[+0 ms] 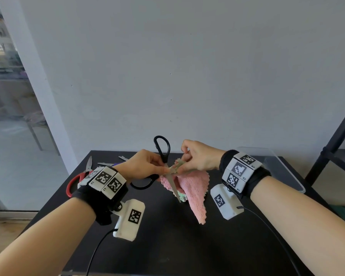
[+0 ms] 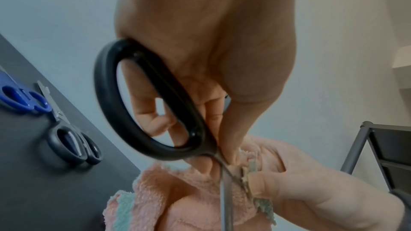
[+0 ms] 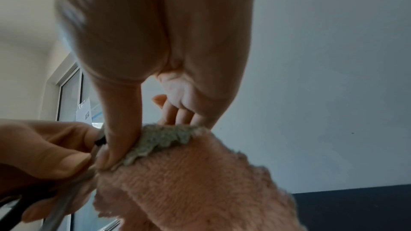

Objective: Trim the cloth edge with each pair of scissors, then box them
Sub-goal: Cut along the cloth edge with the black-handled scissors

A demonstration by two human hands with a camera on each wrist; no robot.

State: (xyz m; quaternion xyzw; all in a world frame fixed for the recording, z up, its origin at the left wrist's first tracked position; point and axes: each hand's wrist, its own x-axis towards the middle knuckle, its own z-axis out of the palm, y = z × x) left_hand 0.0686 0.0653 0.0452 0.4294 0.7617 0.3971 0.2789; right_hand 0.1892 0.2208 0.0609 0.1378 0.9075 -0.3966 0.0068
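Observation:
A pink fluffy cloth (image 1: 193, 188) with a green zigzag edge hangs above the black table (image 1: 167, 246). My right hand (image 1: 199, 158) pinches that green edge (image 3: 160, 138) between thumb and fingers. My left hand (image 1: 145, 166) grips the black-handled scissors (image 1: 162, 148) near the pivot. Its handles are spread, with one loop up and the other low by my wrist. The blade (image 1: 173, 188) points down across the cloth. In the left wrist view the blades (image 2: 227, 191) meet the cloth (image 2: 177, 199) right beside my right fingers (image 2: 262, 182).
Red-handled scissors (image 1: 74, 182) and another pair (image 1: 89, 164) lie at the table's left back. The left wrist view shows blue scissors (image 2: 22, 99) and a dark-handled pair (image 2: 73, 145) there. A clear plastic box (image 1: 283, 168) stands at the right, with a black rack (image 1: 337, 136) beyond.

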